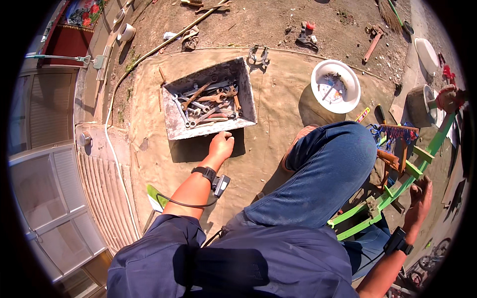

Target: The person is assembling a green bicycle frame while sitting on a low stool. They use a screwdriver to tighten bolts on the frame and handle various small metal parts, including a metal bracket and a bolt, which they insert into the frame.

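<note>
My left hand (222, 145) is closed, with its fingers curled, at the near wall of a worn, whitish rectangular metal box (208, 130). Whether it touches the box or has anything in its fingers is hidden. Inside the box lies a pile of wrenches, among them a silver wrench (181, 110) and a rusty wrench (197, 96). On my right, a long green metal frame (387, 197) with short crosspieces stands beside my bent knee. Next to this frame my right hand (420, 198) is open, fingers stretched out and holding nothing that I can see.
A white basin (335, 110) holds dark bits ahead of my knee. The brown ground sheet (278, 82) carries the box. Beyond it are a red pipe wrench (373, 42) and a metal clamp-like piece (258, 56). A white hose (112, 141) runs along the left.
</note>
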{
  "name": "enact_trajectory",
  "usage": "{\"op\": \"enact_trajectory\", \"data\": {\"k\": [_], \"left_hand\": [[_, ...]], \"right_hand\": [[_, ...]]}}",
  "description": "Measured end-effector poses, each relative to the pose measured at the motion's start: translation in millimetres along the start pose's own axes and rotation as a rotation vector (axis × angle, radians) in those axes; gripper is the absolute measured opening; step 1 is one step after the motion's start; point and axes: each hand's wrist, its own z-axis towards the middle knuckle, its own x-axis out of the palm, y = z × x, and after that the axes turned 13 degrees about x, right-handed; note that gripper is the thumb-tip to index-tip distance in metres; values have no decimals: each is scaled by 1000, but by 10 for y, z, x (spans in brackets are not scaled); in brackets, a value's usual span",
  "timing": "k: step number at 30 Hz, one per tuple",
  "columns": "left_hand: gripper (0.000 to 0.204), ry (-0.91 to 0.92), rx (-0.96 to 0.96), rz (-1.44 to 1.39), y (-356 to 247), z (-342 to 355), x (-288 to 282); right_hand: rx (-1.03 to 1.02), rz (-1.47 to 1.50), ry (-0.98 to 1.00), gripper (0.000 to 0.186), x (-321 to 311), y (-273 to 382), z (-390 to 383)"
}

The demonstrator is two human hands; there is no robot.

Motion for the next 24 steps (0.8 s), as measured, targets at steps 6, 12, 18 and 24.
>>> {"op": "enact_trajectory", "data": {"k": [6,12,18,24], "left_hand": [[33,-85,12,-135,162,324,143],[33,-128,-112,-432,315,756,425],[42,-76,-283,-784,101,1043,462],[41,-150,-444,-1179,132,1326,532]], "right_hand": [[93,7,-8,48,625,185,-61],[142,-70,7,51,803,207,-43],[149,-120,13,49,933,191,-7],[172,-148,22,45,925,123,59]]}}
